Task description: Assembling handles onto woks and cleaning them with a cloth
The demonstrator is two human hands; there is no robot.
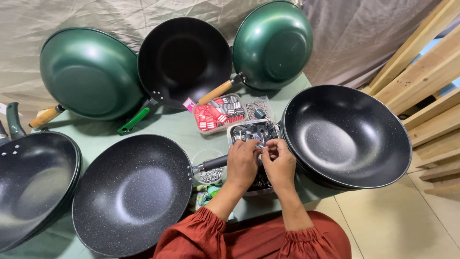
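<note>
Both hands meet over a tray (pixel 239 130) of small metal parts on the bench (pixel 177 127). The left hand (pixel 242 163) and right hand (pixel 279 164) have fingers curled together, pinching a small metal part (pixel 261 146) between them. A black wok (pixel 132 192) lies just left, its handle (pixel 213 163) touching the left hand. 2 stacked woks (pixel 346 135) sit right.

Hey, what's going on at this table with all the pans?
A person in rust-red sleeves holds both hands, left hand and right hand, together over a tray of small metal parts, fingering a small piece. A black wok with a bare metal handle stub lies beside the left hand. More woks surround them.
</note>
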